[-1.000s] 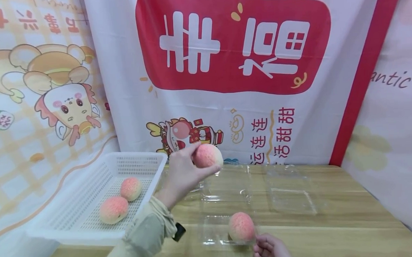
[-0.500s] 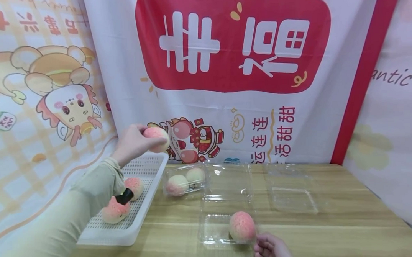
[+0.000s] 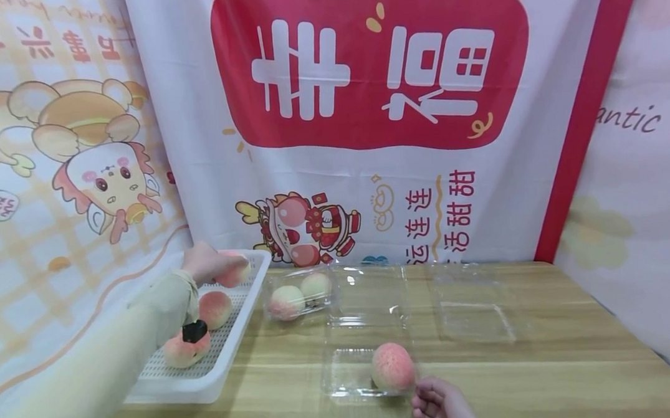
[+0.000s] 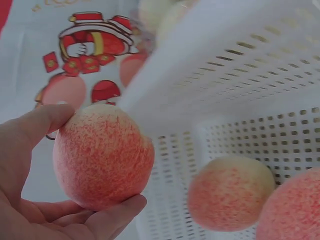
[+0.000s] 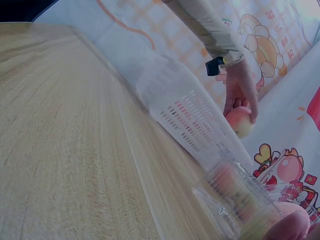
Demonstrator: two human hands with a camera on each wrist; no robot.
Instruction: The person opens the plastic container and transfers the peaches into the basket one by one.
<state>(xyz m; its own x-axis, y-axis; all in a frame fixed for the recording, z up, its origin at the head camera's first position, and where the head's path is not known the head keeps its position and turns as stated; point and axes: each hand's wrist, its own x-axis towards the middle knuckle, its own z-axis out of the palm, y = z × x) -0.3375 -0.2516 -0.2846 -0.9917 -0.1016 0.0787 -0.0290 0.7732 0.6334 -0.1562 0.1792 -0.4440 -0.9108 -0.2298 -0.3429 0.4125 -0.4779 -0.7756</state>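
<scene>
My left hand [image 3: 204,264] grips a pink and cream peach [image 4: 102,157] over the far end of the white basket [image 3: 208,389]. The left wrist view shows thumb and fingers on opposite sides of the fruit. Below it, two peaches [image 3: 214,309] lie in the basket, partly covered by the sleeve and a black wrist device. At the front of the table, my right hand [image 3: 441,405], fingers curled, pinches the right corner of an open clear plastic box [image 3: 345,374]. One peach [image 3: 394,367] sits in the right side of that box, close beside the fingers.
Between basket and open box, a clear box [image 3: 271,299] contains two peaches [image 3: 287,302]. Another clear plastic container [image 3: 477,315] rests at the back right of the wooden table [image 3: 544,380]. A printed cloth [image 3: 482,227] hangs behind the table.
My left hand has carried its peach leftward from above the middle boxes, then down into the far end of the basket. The right hand stays at the box corner.
</scene>
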